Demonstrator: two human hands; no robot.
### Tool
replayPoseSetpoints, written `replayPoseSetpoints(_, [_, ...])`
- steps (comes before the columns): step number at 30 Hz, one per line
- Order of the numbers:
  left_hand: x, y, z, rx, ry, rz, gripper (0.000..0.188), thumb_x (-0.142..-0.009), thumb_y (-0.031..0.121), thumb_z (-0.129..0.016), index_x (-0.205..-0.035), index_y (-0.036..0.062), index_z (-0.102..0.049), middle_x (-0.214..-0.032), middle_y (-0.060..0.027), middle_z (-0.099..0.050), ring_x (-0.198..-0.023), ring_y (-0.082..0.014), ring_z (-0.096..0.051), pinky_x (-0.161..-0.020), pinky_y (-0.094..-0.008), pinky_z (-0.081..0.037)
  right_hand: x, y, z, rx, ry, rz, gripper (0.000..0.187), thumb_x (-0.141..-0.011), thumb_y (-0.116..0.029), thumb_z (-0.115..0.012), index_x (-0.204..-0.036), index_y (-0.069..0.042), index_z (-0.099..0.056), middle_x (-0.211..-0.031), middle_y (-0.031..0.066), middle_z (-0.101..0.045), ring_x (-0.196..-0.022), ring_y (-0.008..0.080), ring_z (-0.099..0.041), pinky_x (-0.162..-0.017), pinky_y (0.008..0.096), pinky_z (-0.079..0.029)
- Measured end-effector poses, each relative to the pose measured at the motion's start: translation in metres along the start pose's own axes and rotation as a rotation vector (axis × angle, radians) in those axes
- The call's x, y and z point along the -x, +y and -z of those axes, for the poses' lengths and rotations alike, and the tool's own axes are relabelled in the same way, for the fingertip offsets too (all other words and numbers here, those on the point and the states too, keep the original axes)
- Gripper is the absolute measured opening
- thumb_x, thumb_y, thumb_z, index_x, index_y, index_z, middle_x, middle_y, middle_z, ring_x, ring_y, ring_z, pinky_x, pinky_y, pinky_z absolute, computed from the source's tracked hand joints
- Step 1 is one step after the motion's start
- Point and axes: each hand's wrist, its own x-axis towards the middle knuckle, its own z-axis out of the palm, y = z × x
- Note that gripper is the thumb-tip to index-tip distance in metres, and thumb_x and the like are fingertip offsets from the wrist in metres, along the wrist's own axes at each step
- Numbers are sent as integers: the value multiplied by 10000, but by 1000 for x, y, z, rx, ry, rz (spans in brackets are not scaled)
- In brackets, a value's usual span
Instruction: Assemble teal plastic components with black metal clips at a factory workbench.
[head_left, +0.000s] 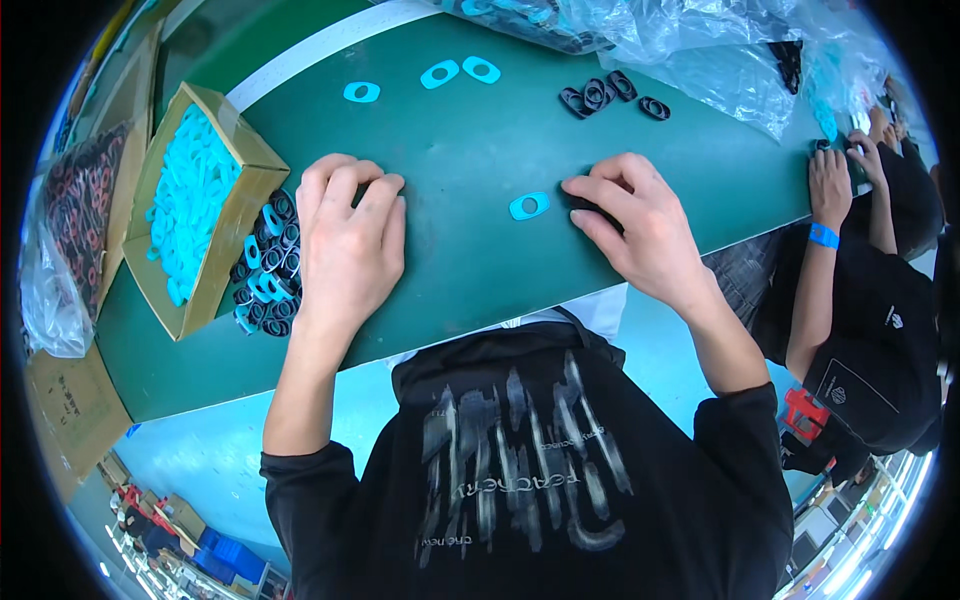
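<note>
My right hand [640,225] pinches a black plastic piece [592,206], mostly covered by the fingers, just above the green table. Right beside it, on its left, lies a flat turquoise oval piece [530,206] with a round hole. My left hand [350,240] rests palm down with curled fingers. Something dark shows between its fingers, but what it is cannot be made out. Against that hand's outer side is a heap of black ring-shaped pieces [278,325] with turquoise ones fitted or mixed among them.
A cardboard box [205,285] of turquoise pieces stands at the left. Along the far side lie a few turquoise pieces [440,74] and several black pieces [594,95]. Clear plastic bags [690,60] cover the far right. A co-worker's hand [829,185] works at the right edge.
</note>
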Motion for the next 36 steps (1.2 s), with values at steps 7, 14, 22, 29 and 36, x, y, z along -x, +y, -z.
replayPoseSetpoints(7, [-14,49,-22,266,-37,-89,241,-753,69,-779,-973,13,-695,-976,-98,-585,-998,-313,-563,-862,-424,-465,5,1,-5,-125,-20,18,334,-821,41,-742,-1145,-38,-748,-1084,81,-588,-827,185,-604,-731,314,-529])
replayPoseSetpoints(14, [-14,45,-43,373,-39,-179,237,-766,63,-778,-985,17,-701,-930,-76,-553,-960,-275,-539,-814,-387,-444,7,8,-4,-101,-15,91,314,-821,12,-754,-1132,-20,-735,-1095,108,-615,-871,219,-653,-753,333,-550])
replayPoseSetpoints(22, [-13,40,-36,588,90,-14,174,-774,18,-777,-943,26,-735,-889,-77,-650,-878,-271,-603,-768,-374,-502,-4,-4,5,-99,-73,35,289,-820,-16,-761,-1105,-8,-713,-1048,114,-617,-882,257,-666,-764,355,-557])
replayPoseSetpoints(29, [-16,28,-26,691,212,77,131,-789,-17,-761,-917,9,-750,-838,-92,-681,-803,-250,-628,-720,-339,-522,-21,-24,-17,-77,-42,112,278,-799,-22,-770,-1073,-16,-722,-1012,104,-608,-895,267,-640,-755,363,-536])
replayPoseSetpoints(36, [-15,31,-27,692,180,78,123,-796,-7,-760,-915,24,-752,-844,-93,-686,-811,-251,-628,-722,-348,-524,-14,-18,-17,-107,-12,91,279,-794,-36,-774,-1070,-34,-729,-996,100,-614,-938,275,-628,-802,382,-527])
